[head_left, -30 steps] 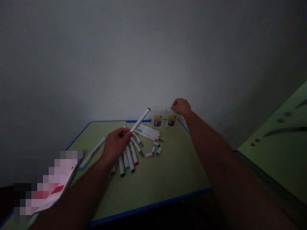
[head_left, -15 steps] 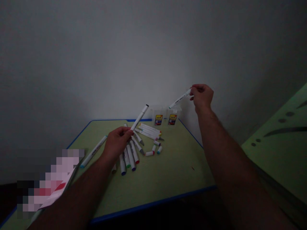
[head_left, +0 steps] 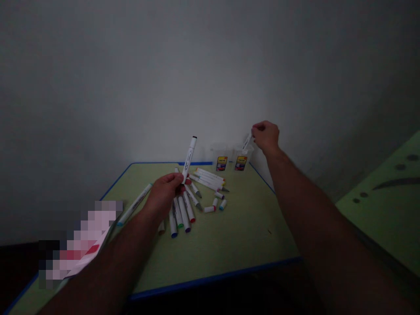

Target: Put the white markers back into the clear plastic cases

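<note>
My left hand [head_left: 166,194] is closed on a white marker with a black cap [head_left: 189,158], held nearly upright above a heap of white markers [head_left: 185,210] on the green table [head_left: 229,236]. Farther back, my right hand [head_left: 266,136] pinches another white marker [head_left: 246,141], its lower end at the mouth of the right clear cup [head_left: 242,158]. To the left of that cup stands a second clear cup [head_left: 222,159]; both carry yellow labels. Loose caps [head_left: 216,204] lie beside the heap.
A single marker [head_left: 134,204] lies apart at the left of the table. Near the front left corner is a white and red paper packet [head_left: 83,258], partly blurred out. The wall rises just behind the cups. A second green table [head_left: 383,205] stands at the right.
My right hand lifted a marker out from the cups, then lowered it again to the right cup's mouth. My left hand tipped its marker more upright.
</note>
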Demonstrator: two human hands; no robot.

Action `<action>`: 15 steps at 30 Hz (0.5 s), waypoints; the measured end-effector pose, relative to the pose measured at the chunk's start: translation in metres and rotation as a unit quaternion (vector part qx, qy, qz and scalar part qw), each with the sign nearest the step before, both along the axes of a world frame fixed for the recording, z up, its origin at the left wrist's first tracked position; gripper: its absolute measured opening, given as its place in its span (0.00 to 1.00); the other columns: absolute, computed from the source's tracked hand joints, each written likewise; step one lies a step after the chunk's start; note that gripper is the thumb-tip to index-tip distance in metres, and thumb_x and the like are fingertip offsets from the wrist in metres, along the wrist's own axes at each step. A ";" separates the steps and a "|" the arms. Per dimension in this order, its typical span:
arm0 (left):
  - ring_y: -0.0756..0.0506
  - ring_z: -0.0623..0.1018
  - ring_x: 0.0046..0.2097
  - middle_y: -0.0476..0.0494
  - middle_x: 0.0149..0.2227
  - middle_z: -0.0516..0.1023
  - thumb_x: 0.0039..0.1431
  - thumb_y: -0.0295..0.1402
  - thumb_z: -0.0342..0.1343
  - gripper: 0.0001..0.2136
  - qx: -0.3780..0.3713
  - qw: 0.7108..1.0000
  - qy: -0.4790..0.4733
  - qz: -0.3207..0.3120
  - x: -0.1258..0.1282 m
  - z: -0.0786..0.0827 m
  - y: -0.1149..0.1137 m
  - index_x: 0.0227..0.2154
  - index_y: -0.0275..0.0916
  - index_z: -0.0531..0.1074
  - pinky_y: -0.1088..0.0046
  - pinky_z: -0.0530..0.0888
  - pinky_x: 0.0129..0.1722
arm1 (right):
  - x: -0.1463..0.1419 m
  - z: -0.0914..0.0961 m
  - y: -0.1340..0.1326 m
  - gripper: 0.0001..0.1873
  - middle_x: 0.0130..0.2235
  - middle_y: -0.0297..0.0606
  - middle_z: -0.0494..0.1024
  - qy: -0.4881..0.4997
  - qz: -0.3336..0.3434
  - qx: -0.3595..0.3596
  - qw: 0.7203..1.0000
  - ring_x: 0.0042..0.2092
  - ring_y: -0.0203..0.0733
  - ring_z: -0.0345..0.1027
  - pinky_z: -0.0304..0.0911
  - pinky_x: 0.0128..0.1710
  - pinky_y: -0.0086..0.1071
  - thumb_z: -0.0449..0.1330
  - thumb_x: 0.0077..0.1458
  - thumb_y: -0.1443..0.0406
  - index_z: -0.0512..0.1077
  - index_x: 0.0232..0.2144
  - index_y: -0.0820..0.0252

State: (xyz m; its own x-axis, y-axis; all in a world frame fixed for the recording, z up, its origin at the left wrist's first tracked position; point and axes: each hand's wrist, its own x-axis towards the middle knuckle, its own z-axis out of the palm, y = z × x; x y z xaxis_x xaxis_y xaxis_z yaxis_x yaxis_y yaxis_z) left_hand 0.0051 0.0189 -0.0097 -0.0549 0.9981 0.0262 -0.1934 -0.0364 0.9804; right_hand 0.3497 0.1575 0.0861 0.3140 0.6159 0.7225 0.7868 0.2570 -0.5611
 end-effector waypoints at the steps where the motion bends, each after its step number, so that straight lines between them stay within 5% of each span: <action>1: 0.53 0.69 0.25 0.43 0.29 0.79 0.41 0.41 0.65 0.15 0.000 1.000 -0.001 -0.001 0.000 -0.001 0.000 0.29 0.34 0.77 0.75 0.67 0.28 | -0.004 -0.003 -0.001 0.06 0.34 0.40 0.80 -0.011 -0.012 -0.023 1.000 0.36 0.41 0.75 0.73 0.38 0.37 0.60 0.51 0.67 0.76 0.34 0.62; 9: 0.53 0.70 0.26 0.44 0.29 0.79 0.42 0.43 0.66 0.17 0.002 1.000 0.029 -0.004 0.002 -0.001 0.000 0.29 0.33 0.77 0.75 0.68 0.29 | -0.028 -0.013 -0.001 0.06 0.33 0.42 0.82 -0.074 -0.025 -0.143 0.987 0.37 0.44 0.76 0.70 0.44 0.37 0.64 0.48 0.71 0.80 0.30 0.62; 15: 0.53 0.70 0.26 0.45 0.29 0.79 0.41 0.43 0.67 0.17 -0.002 0.999 0.030 -0.014 0.003 0.000 -0.002 0.28 0.34 0.77 0.75 0.67 0.28 | -0.025 -0.012 0.000 0.10 0.34 0.42 0.82 -0.062 0.002 -0.148 0.987 0.38 0.43 0.76 0.70 0.46 0.38 0.63 0.47 0.75 0.81 0.33 0.64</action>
